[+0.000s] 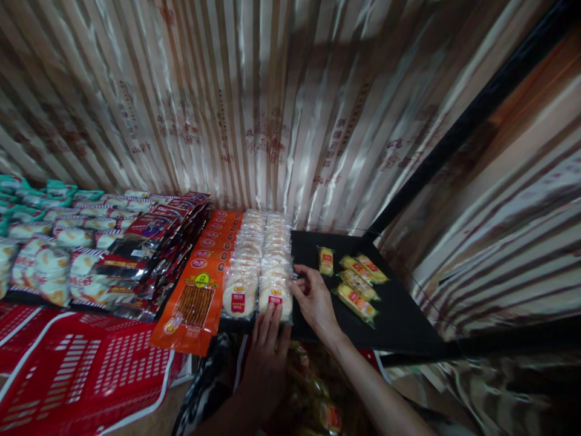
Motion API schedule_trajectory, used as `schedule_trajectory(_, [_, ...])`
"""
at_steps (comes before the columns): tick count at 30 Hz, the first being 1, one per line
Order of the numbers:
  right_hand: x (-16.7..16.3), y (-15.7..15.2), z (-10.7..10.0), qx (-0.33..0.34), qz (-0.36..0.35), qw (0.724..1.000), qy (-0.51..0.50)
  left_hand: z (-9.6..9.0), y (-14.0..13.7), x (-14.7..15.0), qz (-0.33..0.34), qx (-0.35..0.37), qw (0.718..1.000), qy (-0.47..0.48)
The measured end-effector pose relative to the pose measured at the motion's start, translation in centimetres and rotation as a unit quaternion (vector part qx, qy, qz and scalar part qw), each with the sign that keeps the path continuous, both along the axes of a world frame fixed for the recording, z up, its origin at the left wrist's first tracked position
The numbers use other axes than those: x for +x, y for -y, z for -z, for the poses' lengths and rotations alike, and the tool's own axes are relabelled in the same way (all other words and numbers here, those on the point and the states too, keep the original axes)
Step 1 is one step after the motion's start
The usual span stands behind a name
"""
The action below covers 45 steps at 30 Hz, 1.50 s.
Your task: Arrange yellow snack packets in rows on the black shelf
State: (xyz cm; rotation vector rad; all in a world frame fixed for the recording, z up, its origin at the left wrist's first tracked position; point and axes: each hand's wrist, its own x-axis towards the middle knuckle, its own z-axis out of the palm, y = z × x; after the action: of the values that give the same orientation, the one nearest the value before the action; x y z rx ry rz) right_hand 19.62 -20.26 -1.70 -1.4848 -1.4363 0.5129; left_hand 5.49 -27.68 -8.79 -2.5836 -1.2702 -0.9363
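Two rows of clear-wrapped round white crackers (238, 295) with red labels stand side by side on a black shelf (394, 321). My left hand (270, 333) lies with fingers stretched out against the front of the right row's nearest pack (276, 292). Against the right side of that same row, my right hand (315, 297) touches the wrappers, its thumb and forefinger apart. Right of it lie several small yellow-wrapped snacks (356, 303), with one (325, 260) a little apart from the others.
Left of the crackers are a long orange snack pack (195, 303), a pile of dark red and black packets (149, 236), and white and teal bags (59, 191). A red basket (91, 369) sits below. More yellow packets (329, 415) lie beneath my arms. A striped curtain (254, 103) hangs behind.
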Motion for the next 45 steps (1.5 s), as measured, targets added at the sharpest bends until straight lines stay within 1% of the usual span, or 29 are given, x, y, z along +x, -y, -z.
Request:
schedule_trajectory(4, [0.0, 0.1, 0.0, -0.005, -0.004, 0.999, 0.037, 0.4, 0.2, -0.1, -0.004, -0.015, 1.000, -0.017])
schedule_trajectory(9, [0.2, 0.7, 0.6, -0.011, 0.046, 0.994, 0.098, 0.9, 0.1, -0.1, -0.020, -0.012, 0.999, -0.039])
schedule_trajectory(11, [0.1, 0.8, 1.3, 0.002, 0.051, 0.995, 0.090, 1.0, 0.1, 0.0, -0.024, -0.001, 0.999, -0.043])
schedule_trajectory(13, [-0.1, 0.7, 2.1, 0.010, 0.037, 0.997, 0.067, 1.1, 0.0, 0.1, -0.029, 0.008, 0.998, -0.047])
schedule_trajectory(18, [-1.3, 0.0, 3.7, -0.030, -0.048, 0.998, 0.019, 1.0, -0.2, 0.1, -0.037, 0.007, 0.997, -0.066])
schedule_trajectory(20, [-1.8, -0.1, 4.0, -0.038, -0.048, 0.998, 0.009, 1.0, -0.4, 0.0, -0.033, 0.002, 0.997, -0.072])
schedule_trajectory(22, [-2.1, -0.1, 4.1, -0.049, -0.030, 0.998, -0.002, 1.0, -0.6, -0.1, -0.025, 0.001, 0.997, -0.070])
schedule_trajectory(25, [-2.3, 0.1, 4.0, -0.061, -0.011, 0.998, -0.012, 1.0, -0.6, 0.0, -0.021, -0.001, 0.999, -0.047])
schedule_trajectory(29, [-2.3, 0.2, 4.1, -0.062, -0.004, 0.998, 0.001, 0.6, 0.1, 0.1, -0.025, -0.009, 0.999, 0.019])
schedule_trajectory(32, [-2.3, 0.1, 4.2, -0.058, -0.003, 0.998, 0.014, -0.2, 0.7, -0.3, -0.055, -0.017, 0.996, 0.066])
schedule_trajectory(35, [-2.3, 0.1, 4.3, -0.039, -0.004, 0.999, 0.025, -1.2, 0.8, -1.0, -0.092, -0.029, 0.992, 0.082])
schedule_trajectory(40, [-2.4, 0.1, 4.5, -0.014, -0.014, 0.998, 0.058, -2.3, -0.4, -1.7, -0.165, -0.048, 0.974, 0.147])
schedule_trajectory(45, [-2.5, 0.0, 4.7, -0.008, -0.005, 0.997, 0.082, -3.0, -2.9, -1.8, -0.189, -0.028, 0.965, 0.181])
